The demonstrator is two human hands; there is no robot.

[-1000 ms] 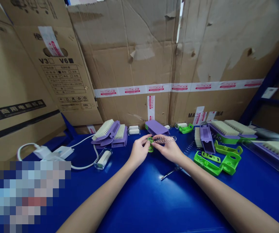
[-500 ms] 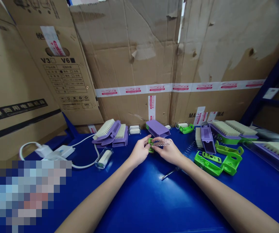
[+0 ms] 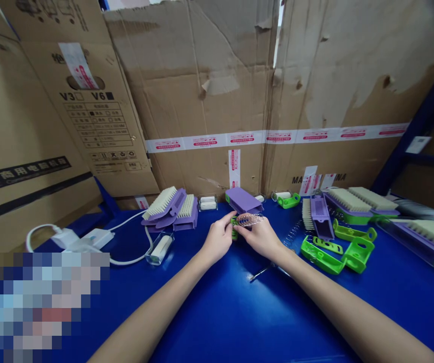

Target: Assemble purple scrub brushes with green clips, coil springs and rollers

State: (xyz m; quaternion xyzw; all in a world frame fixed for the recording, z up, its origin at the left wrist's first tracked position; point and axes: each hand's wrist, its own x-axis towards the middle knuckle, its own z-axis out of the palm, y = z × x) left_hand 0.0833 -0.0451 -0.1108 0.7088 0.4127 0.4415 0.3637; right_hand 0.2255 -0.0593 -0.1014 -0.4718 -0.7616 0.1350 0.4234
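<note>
Both hands meet over the middle of the blue table. My left hand (image 3: 219,236) is closed, its thumb and fingers pinching a small green plastic piece (image 3: 234,234). From the other side my right hand (image 3: 259,236) is closed on a metal coil spring (image 3: 250,220), whose coils stick out above the fingers. The right fingertips press against the green piece, and part of it is hidden behind them. Just beyond the hands lies a purple brush body (image 3: 244,200) with a green end.
Purple brushes with cream bristles (image 3: 163,205) lie at the left, near a clear case with a white roller (image 3: 161,249) and a white charger cable (image 3: 126,262). Green plastic parts (image 3: 322,256), more brushes (image 3: 371,199) and a screwdriver (image 3: 261,273) are at the right. Cardboard (image 3: 209,111) walls the back.
The view has shifted slightly. My right fingers sit a little more over the green piece, covering more of it; both hands keep their hold.
</note>
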